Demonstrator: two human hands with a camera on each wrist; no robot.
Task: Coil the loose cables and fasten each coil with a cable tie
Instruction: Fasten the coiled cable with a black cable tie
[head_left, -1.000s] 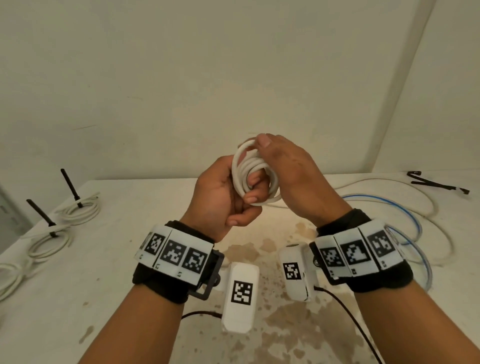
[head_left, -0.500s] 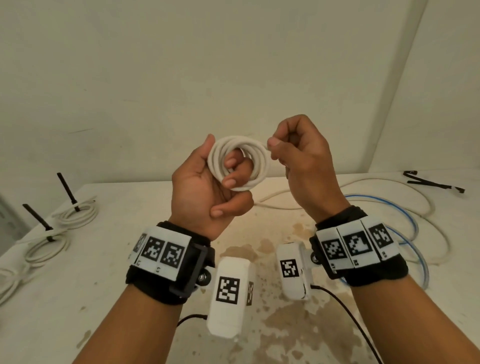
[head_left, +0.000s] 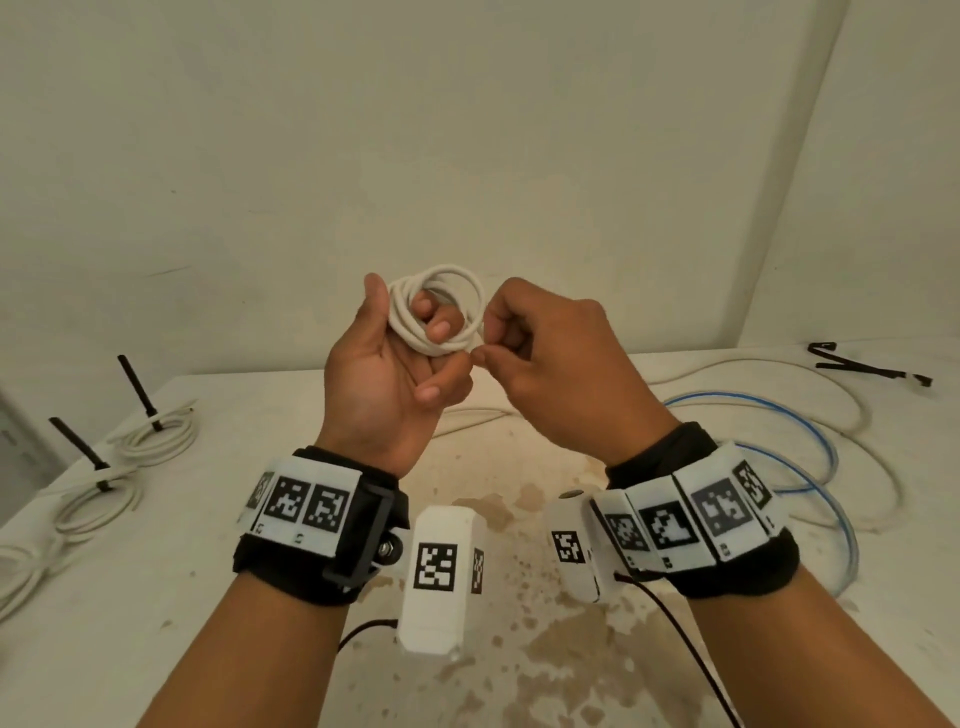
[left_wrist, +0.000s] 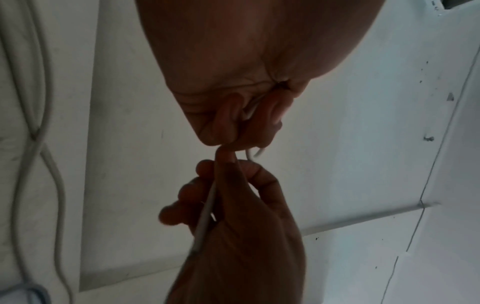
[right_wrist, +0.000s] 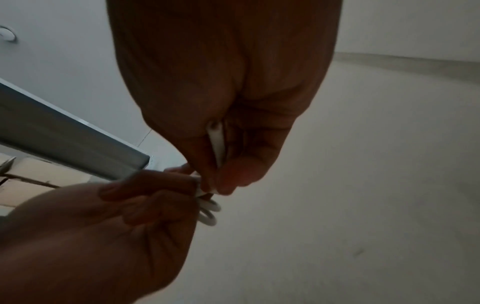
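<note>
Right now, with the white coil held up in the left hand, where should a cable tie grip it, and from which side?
Judging by the pose, best on the coil's upper arc, coming from the far side. There the loops lie bunched and bare. The left hand's fingers fill the inside lower left, and the right hand pinches the cable end at the lower right edge.

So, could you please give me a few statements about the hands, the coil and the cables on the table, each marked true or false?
1. The left hand holds the white coil with fingers through its loops. True.
2. The right hand lies flat on the table. False: it is raised, pinching the cable end beside the coil.
3. Finished coils with black ties lie at the table's left. True.
4. The blue cable is already tied. False: it lies loose at the right.
5. Spare black ties lie at far right. True.
</note>
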